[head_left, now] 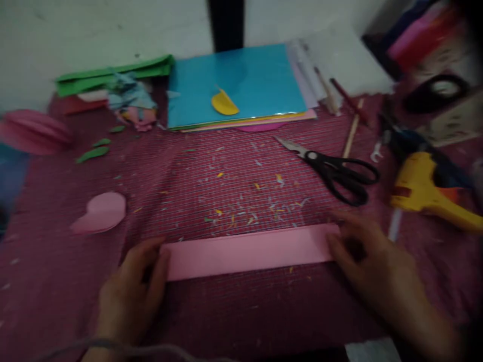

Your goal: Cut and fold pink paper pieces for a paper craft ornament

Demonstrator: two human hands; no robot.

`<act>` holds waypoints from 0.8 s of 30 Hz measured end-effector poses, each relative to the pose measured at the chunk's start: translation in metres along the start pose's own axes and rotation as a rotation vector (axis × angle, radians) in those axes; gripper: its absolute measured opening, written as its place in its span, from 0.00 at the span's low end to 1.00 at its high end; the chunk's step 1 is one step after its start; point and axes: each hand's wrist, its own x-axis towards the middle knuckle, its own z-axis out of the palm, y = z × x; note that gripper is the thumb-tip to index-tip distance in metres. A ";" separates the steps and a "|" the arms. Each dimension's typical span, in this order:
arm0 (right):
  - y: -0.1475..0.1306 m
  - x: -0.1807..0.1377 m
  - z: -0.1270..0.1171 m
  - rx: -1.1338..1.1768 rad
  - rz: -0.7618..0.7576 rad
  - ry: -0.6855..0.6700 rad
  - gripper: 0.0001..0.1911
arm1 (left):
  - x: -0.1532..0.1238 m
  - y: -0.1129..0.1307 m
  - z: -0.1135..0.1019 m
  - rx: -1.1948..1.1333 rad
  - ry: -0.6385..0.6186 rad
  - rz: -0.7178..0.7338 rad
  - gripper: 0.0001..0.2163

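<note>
A pale wall [94, 30] rises in dim light beyond the pink paper strip [249, 254], and a maroon checked cloth [60, 281], wrinkled towards the edges, spreads beneath it. On the strip's far side sits a stack of coloured sheets [245, 75] topped by a glossy blue one, apparently kept back so the working area stays free. The strip itself runs crosswise between the two hands at the near part of the cloth. The left hand [132, 281] pinches its left end between thumb and fingers, and the right hand [377, 266] pinches its right end likewise; holding both ends probably keeps it straight and flat. Right of the strip lies a yellow glue gun [418, 186], within easy reach of that side. Black-handled scissors [320, 162] rest beyond the strip's right half, blades slightly parted, handles towards the right hand, perhaps for quick pickup. Beyond its left end is a pink paper petal [107, 211], set aside. Tiny paper clippings [279, 178] speckle the cloth just past the strip.
</note>
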 end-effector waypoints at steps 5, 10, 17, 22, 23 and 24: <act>0.000 0.002 -0.001 -0.043 -0.046 -0.055 0.18 | 0.001 0.011 -0.002 0.040 0.030 0.050 0.07; -0.001 0.000 -0.003 -0.050 -0.050 -0.039 0.18 | 0.000 0.012 -0.001 0.021 0.037 0.079 0.06; 0.000 -0.002 -0.003 -0.056 -0.026 -0.064 0.16 | 0.001 0.015 -0.005 0.062 0.013 0.062 0.05; 0.001 -0.001 -0.003 -0.053 -0.041 -0.060 0.17 | 0.005 0.016 -0.004 0.088 0.001 0.040 0.07; 0.001 -0.001 -0.003 -0.059 -0.039 -0.068 0.16 | 0.005 0.016 -0.004 0.091 -0.009 0.033 0.07; 0.001 0.000 -0.003 -0.066 -0.039 -0.076 0.16 | 0.005 0.016 -0.004 0.096 -0.019 0.027 0.07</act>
